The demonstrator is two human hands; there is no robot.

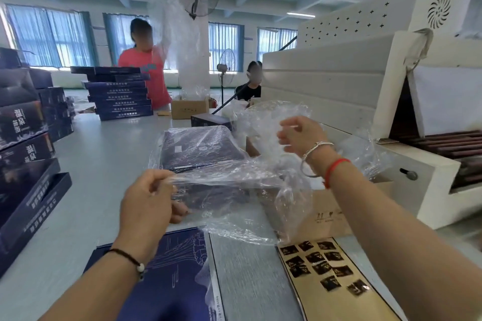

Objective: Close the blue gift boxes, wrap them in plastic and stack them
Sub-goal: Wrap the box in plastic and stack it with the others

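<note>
A clear plastic bag (242, 185) hangs stretched between my two hands above the table. My left hand (148, 198) grips its near left edge, fingers curled round the film. My right hand (302, 135) pinches the far right edge, higher up. Behind the bag lies a dark blue gift box (200, 147) wrapped in plastic. Another dark box (216, 195) shows dimly through the film. At the front, an open blue gift box (177, 276) lies flat with a grey inner panel (250, 279).
Stacks of blue boxes stand at the left (23, 138) and far centre (120, 94). A white shrink tunnel machine (365, 101) fills the right. A gold sheet of black sachets (326, 268) lies front right. Cardboard cartons (326, 214) sit nearby. Two people work at the far end.
</note>
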